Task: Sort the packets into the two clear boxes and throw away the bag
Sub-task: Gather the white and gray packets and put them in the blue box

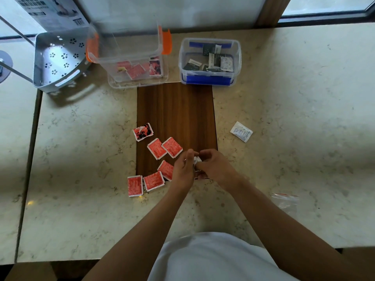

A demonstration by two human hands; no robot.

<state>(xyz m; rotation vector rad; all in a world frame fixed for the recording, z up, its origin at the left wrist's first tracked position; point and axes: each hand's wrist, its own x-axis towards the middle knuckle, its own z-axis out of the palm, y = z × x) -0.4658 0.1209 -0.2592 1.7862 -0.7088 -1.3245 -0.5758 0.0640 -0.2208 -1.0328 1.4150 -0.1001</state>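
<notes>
Several red packets (156, 148) lie on the wooden inlay and marble to the left of my hands. My left hand (183, 170) and my right hand (215, 169) meet at the inlay's near edge, both pinching a small white packet (196, 159). A lone white packet (241, 131) lies on the marble to the right. The orange-clipped clear box (129, 57) at the back holds red packets. The blue-clipped clear box (210, 61) beside it holds dark and white packets. An empty clear zip bag (285, 201) with a red strip lies at the near right.
A grey perforated metal basket (58, 61) stands at the back left beside a printed card. The wooden inlay (176, 110) runs from the boxes to my hands. The marble table (294, 98) ends at a seam on the left and a window ledge behind.
</notes>
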